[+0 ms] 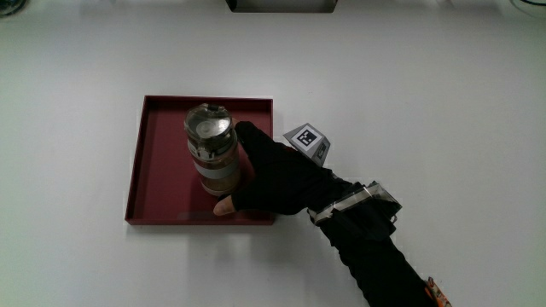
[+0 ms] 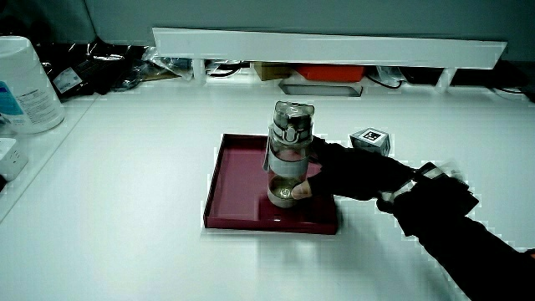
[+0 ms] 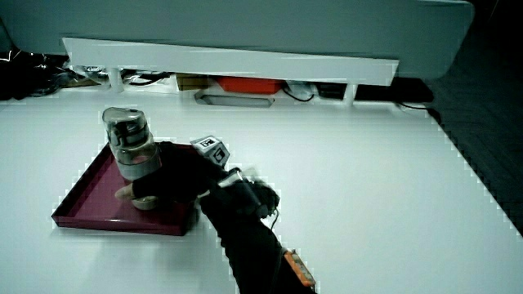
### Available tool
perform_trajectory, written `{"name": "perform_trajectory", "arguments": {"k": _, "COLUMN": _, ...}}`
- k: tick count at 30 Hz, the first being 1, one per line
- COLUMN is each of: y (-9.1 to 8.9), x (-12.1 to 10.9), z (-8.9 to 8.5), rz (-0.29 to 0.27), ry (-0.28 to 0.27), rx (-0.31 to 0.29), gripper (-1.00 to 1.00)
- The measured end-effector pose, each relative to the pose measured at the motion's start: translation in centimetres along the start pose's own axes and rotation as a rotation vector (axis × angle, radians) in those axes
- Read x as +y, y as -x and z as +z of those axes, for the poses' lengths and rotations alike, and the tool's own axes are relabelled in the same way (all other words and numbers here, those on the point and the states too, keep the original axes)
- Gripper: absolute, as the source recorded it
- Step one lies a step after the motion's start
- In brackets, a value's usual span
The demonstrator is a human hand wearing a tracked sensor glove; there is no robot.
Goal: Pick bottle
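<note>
We've got the hand (image 1: 277,177) wrapped round the bottle (image 1: 212,153) low on its body, in the tray (image 1: 153,153); prob. heavy, slick, rigid.

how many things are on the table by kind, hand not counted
bottle: 1
tray: 1
Total: 2, going by the main view; the bottle stands in the tray.

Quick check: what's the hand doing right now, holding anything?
Hand: closed around the bottle, which stands upright in the red tray.
</note>
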Motion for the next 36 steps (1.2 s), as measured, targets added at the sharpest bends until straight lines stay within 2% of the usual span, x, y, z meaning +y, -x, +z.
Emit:
{"name": "perform_trajectory", "arguments": {"k": 7, "y": -0.6, "x": 0.9, "z": -0.3, "rz": 0.009, "ry": -0.011, "rx": 0.041, "gripper": 0.0}}
{"name": "perform_trajectory", "arguments": {"k": 8, "y": -1.3, "x": 1.1, "z": -0.2, "rz": -0.007, "ry": -0.098, "rx": 0.0, "gripper": 0.0}}
{"name": "perform_trajectory", "arguments": {"k": 9, "y": -0.7, "x": 0.9, "z": -0.3, "rz": 0.009, "ry": -0.027, "rx": 0.043, "gripper": 0.0}}
{"name": "perform_trajectory", "arguments": {"k": 11, "y": -1.1, "x": 0.9, "z": -0.2, "rz": 0.024, "ry": -0.037, "rx": 0.059, "gripper": 0.07}}
{"name": "perform_trajectory", "arguments": {"k": 15, "y": -1.2, "x": 0.9, "z": -0.3, "rz": 0.019, "ry": -0.052, "rx": 0.064, "gripper": 0.22}}
{"name": "perform_trajectory", "arguments": {"k": 18, "y": -1.3, "x": 0.8, "z": -0.4, "rz": 0.024, "ry": -0.073, "rx": 0.091, "gripper": 0.33}}
{"name": "perform_trajectory", "arguments": {"k": 20, "y": -1.5, "x": 0.8, "z": -0.4, "rz": 0.053, "ry": -0.117, "rx": 0.083, "gripper": 0.41}}
{"name": "perform_trajectory", "arguments": {"k": 23, "y": -1.9, "x": 0.7, "z": -0.5, "rz": 0.087, "ry": -0.161, "rx": 0.116, "gripper": 0.52}}
{"name": "perform_trajectory", "arguments": {"k": 27, "y": -1.9, "x": 0.4, "z": -0.7, "rz": 0.093, "ry": -0.239, "rx": 0.104, "gripper": 0.67}}
{"name": "perform_trajectory", "arguments": {"k": 29, "y": -2.0, "x": 0.4, "z": -0.7, "rz": 0.112, "ry": -0.259, "rx": 0.11, "gripper": 0.74}}
{"name": "perform_trajectory", "arguments": {"k": 31, "y": -1.9, "x": 0.2, "z": -0.8, "rz": 0.111, "ry": -0.28, "rx": 0.079, "gripper": 0.81}}
{"name": "perform_trajectory", "arguments": {"k": 34, "y": -1.6, "x": 0.0, "z": -0.9, "rz": 0.148, "ry": -0.302, "rx": 0.072, "gripper": 0.93}}
{"name": "perform_trajectory", "arguments": {"k": 36, "y": -1.6, "x": -0.1, "z": -0.8, "rz": 0.141, "ry": -0.311, "rx": 0.059, "gripper": 1.0}}
